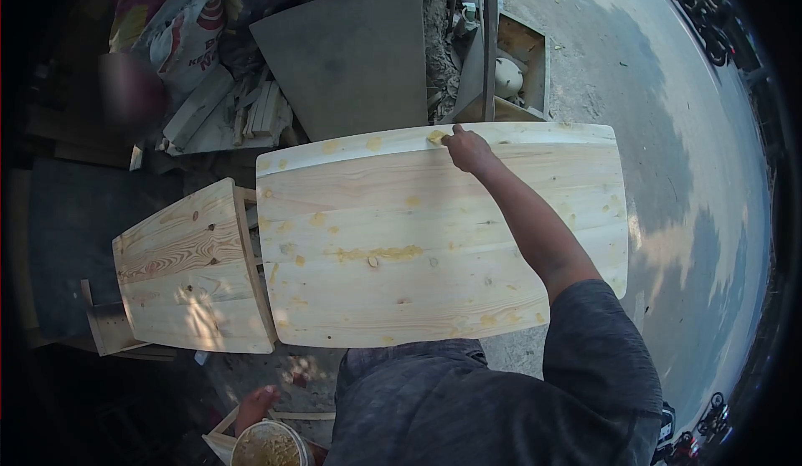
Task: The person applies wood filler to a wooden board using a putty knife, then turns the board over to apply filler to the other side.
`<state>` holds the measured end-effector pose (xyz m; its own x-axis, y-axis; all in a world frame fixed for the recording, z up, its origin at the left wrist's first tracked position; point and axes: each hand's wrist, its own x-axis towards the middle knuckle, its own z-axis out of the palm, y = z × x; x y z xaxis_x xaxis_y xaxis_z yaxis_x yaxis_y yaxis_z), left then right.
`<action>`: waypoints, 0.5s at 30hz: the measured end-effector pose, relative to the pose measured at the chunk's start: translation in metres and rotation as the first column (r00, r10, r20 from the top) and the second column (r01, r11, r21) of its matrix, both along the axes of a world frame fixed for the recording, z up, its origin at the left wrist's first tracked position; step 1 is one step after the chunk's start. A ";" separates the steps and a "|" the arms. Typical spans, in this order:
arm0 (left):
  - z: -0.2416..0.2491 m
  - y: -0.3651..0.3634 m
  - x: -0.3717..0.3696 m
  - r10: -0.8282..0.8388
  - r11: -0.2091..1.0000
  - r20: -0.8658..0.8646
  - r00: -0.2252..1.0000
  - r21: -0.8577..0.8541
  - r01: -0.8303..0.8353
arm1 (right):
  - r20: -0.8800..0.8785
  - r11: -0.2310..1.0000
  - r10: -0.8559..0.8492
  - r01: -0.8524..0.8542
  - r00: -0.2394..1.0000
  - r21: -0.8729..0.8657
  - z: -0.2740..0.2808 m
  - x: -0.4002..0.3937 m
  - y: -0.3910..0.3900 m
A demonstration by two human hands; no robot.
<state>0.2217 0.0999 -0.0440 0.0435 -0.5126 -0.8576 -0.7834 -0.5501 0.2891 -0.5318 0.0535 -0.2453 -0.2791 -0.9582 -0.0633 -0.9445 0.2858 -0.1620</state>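
Observation:
My right hand (pixel 469 152) reaches over to the far edge of a pale wooden tabletop (pixel 368 199), fingers closed and pressed down at a small yellow patch of filler (pixel 436 137). I cannot tell what thin thing, if any, sits in those fingers. More yellowish smears lie scattered on the boards, the longest being a filler streak (pixel 380 253) near the middle, beside a knot. Down by my waist, my left hand (pixel 253 409) holds a white tub (pixel 269 445) of yellowish paste, its thumb up beside the rim and the other fingers mostly hidden.
A smaller wooden panel (pixel 196 274) stands at the left. Behind the tabletop are a grey board (pixel 347 57), a white sack (pixel 185 36), offcuts (pixel 205 107) and an open wooden box (pixel 526 65) by a metal post (pixel 489 40). Motorcycles (pixel 700 17) stand along the road at right.

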 end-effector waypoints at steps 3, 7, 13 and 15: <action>0.002 0.002 0.008 -0.017 1.000 -0.019 1.000 -0.026 0.016 | 0.037 0.983 -0.087 0.080 0.995 0.167 -0.013 0.014 0.013; 0.006 0.008 0.006 0.021 1.000 0.022 1.000 0.000 -0.021 | -0.004 0.968 -0.039 0.039 0.999 0.249 0.028 0.009 -0.018; 0.005 0.010 0.004 0.038 0.999 0.000 0.999 -0.011 -0.038 | -0.055 0.941 0.030 -0.010 0.998 0.340 0.049 0.000 -0.036; -0.001 0.010 0.010 0.008 0.999 0.026 1.000 -0.032 -0.007 | -0.092 0.973 0.030 -0.008 0.995 0.232 0.032 -0.011 -0.042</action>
